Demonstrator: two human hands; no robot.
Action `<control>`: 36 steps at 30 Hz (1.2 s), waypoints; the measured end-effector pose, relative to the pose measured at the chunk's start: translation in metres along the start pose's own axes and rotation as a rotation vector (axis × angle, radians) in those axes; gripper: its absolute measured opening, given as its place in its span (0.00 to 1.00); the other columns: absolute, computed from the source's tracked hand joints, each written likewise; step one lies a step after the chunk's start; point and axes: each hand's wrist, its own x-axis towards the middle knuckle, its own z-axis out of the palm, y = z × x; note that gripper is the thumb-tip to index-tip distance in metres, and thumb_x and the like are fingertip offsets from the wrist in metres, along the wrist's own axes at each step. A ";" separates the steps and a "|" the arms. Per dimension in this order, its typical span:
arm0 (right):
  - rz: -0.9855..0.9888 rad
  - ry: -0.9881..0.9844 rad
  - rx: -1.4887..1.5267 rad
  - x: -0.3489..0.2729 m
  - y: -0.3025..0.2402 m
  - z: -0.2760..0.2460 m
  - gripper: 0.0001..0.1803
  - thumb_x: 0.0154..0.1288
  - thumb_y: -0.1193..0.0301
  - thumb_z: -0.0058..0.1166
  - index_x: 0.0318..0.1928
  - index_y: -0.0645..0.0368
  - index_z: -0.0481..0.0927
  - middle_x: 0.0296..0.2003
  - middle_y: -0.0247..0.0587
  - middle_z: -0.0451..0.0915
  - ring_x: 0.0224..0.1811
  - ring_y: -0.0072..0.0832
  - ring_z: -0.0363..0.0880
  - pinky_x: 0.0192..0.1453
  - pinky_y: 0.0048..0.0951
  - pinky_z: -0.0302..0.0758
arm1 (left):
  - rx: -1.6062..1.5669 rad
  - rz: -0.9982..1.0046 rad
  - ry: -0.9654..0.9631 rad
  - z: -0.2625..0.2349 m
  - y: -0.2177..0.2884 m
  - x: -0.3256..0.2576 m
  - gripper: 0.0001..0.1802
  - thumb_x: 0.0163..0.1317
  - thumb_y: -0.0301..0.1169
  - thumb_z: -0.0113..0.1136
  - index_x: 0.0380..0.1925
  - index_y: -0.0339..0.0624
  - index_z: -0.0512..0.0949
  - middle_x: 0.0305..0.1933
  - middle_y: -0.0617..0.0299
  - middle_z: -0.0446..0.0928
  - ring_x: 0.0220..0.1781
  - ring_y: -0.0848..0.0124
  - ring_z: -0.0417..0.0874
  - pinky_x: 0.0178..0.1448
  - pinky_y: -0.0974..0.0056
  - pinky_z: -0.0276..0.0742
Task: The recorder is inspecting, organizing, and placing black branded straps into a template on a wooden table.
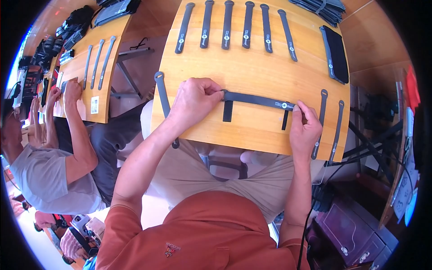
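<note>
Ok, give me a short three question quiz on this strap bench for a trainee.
1. True or false: both hands press the ends of one dark strap lying flat on the wooden table.
2. How many straps lie in the row at the table's far edge?
3. Which sits at the table's far right: A) a black pouch, B) a red cup?

Key:
1. True: left hand and right hand hold its ends.
2. Six.
3. A.

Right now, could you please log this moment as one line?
left hand: pinching strap end | right hand: pressing other end | strap: flat on wooden table
</note>
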 end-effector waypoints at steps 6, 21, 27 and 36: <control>-0.019 0.001 -0.005 0.002 0.001 0.001 0.09 0.68 0.79 0.60 0.46 0.68 0.87 0.35 0.45 0.85 0.32 0.28 0.84 0.37 0.26 0.78 | -0.003 0.012 0.007 -0.001 0.001 0.000 0.11 0.63 0.29 0.70 0.38 0.30 0.87 0.27 0.59 0.86 0.28 0.78 0.83 0.33 0.69 0.78; -0.011 0.011 -0.004 0.001 0.000 0.003 0.08 0.67 0.81 0.61 0.46 0.69 0.87 0.34 0.46 0.85 0.30 0.28 0.84 0.35 0.26 0.78 | 0.041 0.024 0.044 0.002 -0.001 -0.002 0.10 0.60 0.29 0.71 0.36 0.32 0.88 0.31 0.52 0.88 0.33 0.67 0.89 0.40 0.63 0.83; -0.032 0.038 -0.014 0.001 0.001 0.003 0.08 0.66 0.81 0.61 0.45 0.68 0.87 0.33 0.46 0.85 0.30 0.29 0.84 0.36 0.27 0.78 | 0.050 0.026 0.035 0.004 0.001 0.000 0.11 0.61 0.29 0.71 0.38 0.31 0.88 0.30 0.55 0.88 0.32 0.74 0.87 0.38 0.66 0.81; -0.016 0.050 -0.029 0.000 0.003 0.003 0.08 0.65 0.81 0.62 0.44 0.68 0.87 0.34 0.47 0.85 0.31 0.32 0.85 0.38 0.29 0.79 | 0.043 0.023 0.025 0.005 0.003 -0.001 0.10 0.62 0.29 0.70 0.36 0.31 0.87 0.29 0.57 0.87 0.31 0.76 0.85 0.38 0.68 0.80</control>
